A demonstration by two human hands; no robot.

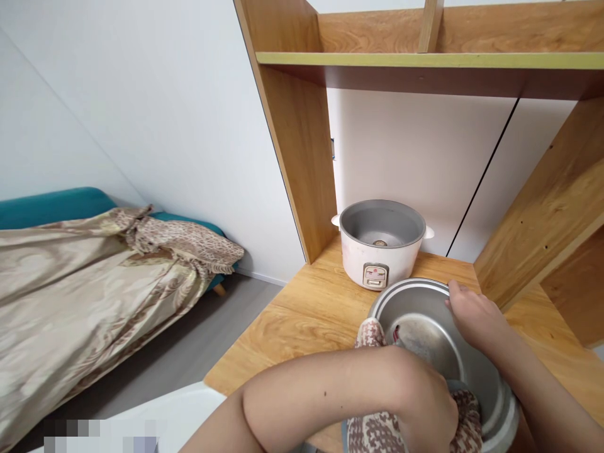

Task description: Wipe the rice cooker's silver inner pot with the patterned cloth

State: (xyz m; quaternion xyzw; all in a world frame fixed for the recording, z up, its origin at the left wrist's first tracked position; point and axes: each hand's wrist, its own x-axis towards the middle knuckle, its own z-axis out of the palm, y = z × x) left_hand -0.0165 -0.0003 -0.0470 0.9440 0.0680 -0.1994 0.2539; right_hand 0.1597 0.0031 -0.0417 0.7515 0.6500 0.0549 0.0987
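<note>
A silvery metal inner pot [425, 327] is tilted with its mouth toward me above the wooden desk. My right hand [476, 314] grips its far right rim. My left hand [431, 396] reaches across into the pot's mouth, closed on a brown-and-white patterned cloth [465, 415]; its fingers are mostly hidden. Part of that cloth hangs over the pot's left rim and below my left forearm. Just behind the pot stands a white rice cooker body [353, 255], lidless, with a grey interior and a small switch panel on its front.
The wooden desk [292, 321] carries a shelf unit [302, 145] with side panels and an overhead board. Left of it, beyond a strip of grey floor [207, 321], is a teal sofa [61, 204] under a beige cover [70, 302]. A white surface [174, 409] lies at the lower left.
</note>
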